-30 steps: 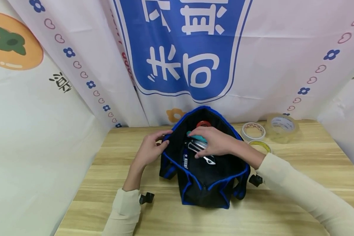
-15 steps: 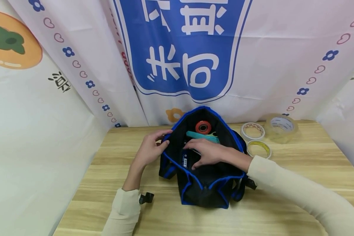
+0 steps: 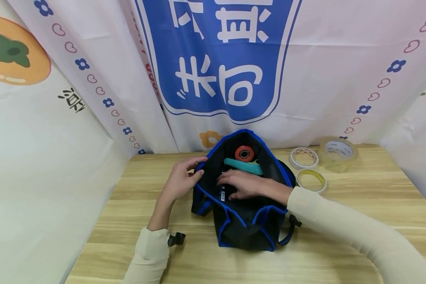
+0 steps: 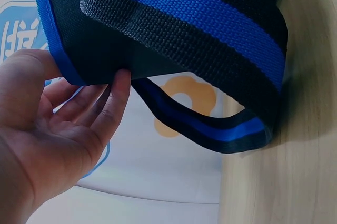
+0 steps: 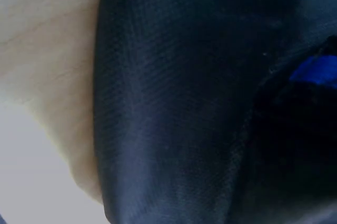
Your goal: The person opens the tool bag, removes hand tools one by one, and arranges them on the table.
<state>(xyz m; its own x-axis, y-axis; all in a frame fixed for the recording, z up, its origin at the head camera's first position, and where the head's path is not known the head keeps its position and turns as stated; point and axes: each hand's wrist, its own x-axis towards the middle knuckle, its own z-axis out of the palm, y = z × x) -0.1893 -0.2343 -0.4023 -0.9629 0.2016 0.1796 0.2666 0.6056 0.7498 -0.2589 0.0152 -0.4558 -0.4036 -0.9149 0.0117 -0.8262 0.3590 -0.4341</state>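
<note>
A black tool bag [image 3: 246, 236] with blue edging stands open on the table. At its left rim, my left hand [image 3: 182, 179] holds the edge between thumb and fingers; the left wrist view shows those fingers [image 4: 113, 105] against the cloth beside a blue-striped strap [image 4: 210, 29]. My right hand [image 3: 244, 184] is down inside the bag, fingers pointing left and bent downward; I cannot tell whether they grip anything. Near it lie a teal bar-shaped item [image 3: 243, 166], a red disc with a black centre [image 3: 244, 153], and a dark item with a barcode label [image 3: 222, 194]. Dark bag cloth [image 5: 168, 103] fills most of the right wrist view.
Right of the bag lie two narrow tape rolls, one white [image 3: 304, 158] and one with a yellow inside [image 3: 311, 180], plus a wide clear tape roll [image 3: 339, 154]. A printed cloth [image 3: 316, 86] hangs behind the wooden table [image 3: 127, 201].
My right hand has moved toward the front and deeper into the bag, uncovering the red disc and teal item and covering the metal tool. The bag's right side has pulled inward. My left hand stays.
</note>
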